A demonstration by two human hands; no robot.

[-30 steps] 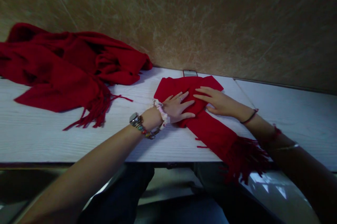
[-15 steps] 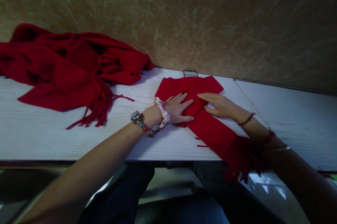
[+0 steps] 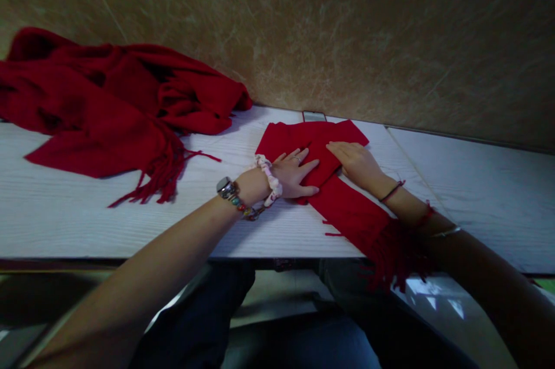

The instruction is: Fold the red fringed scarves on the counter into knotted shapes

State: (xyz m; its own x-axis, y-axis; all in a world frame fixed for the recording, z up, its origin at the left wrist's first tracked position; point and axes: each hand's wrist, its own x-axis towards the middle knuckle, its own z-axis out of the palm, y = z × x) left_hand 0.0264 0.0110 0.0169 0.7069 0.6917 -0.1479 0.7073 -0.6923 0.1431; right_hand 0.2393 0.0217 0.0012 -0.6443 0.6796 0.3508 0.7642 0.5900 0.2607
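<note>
A red fringed scarf [image 3: 355, 207] lies folded across itself on the white table, its fringed end hanging over the front edge. My left hand [image 3: 295, 175] rests flat on the folded part with fingers spread, a ring on one of them. At the fold's right edge is my right hand [image 3: 358, 163]. Its fingers lie over the top layer, and the thumb is mostly hidden at the edge, closed on the cloth.
A heap of red fringed fabric [image 3: 108, 109] lies at the left against the marbled wall [image 3: 303, 28]. Behind the folded scarf, a phone-like flat object [image 3: 314, 117] sits by the wall. The white table [image 3: 468, 184] has a seam at the right.
My right hand has turned and moved slightly up along the fold, and its thumb, visible before, is now tucked at the cloth's edge. My left hand stays pressed on the scarf.
</note>
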